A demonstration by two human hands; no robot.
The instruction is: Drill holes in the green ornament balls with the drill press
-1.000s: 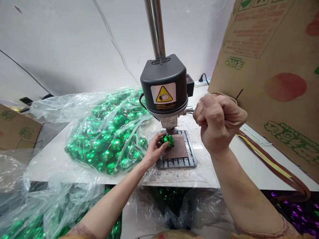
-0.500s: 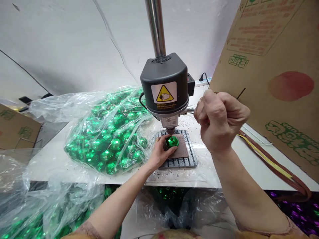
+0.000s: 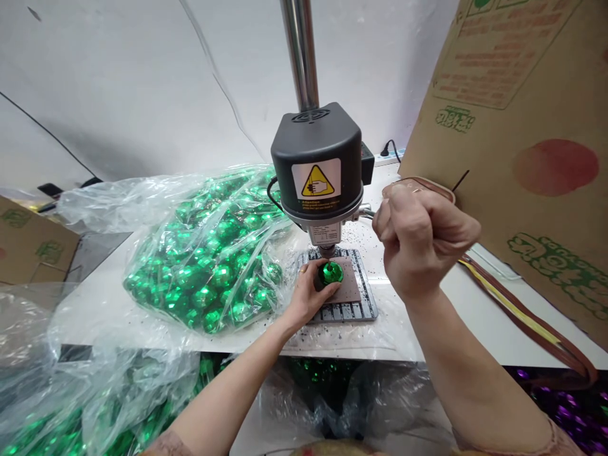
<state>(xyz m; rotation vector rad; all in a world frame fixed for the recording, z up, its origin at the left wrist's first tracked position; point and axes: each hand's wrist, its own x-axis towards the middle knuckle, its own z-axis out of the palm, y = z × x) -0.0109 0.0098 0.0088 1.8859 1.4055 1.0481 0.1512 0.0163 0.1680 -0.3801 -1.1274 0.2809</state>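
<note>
A shiny green faceted ball (image 3: 333,272) sits under the chuck of a black drill press (image 3: 317,136). The fingers and thumb of my left hand (image 3: 308,289) hold it from the left side. Beneath it lies a brownish pad (image 3: 350,288) on the slotted metal base (image 3: 354,313), scattered with dark chips. My right hand (image 3: 418,231) is closed in a fist at the right of the machine, around the end of its metal lever (image 3: 365,213); the grip inside the fist is hidden.
A clear plastic bag of green balls (image 3: 204,259) lies left of the press. At the right stand a large cardboard box (image 3: 527,126) and a brown and yellow strap (image 3: 515,310). More bagged green balls (image 3: 137,424) show below the table edge.
The whole view has shifted slightly. Both hands keep their hold, and the ball remains under the chuck with its top turned a little differently.
</note>
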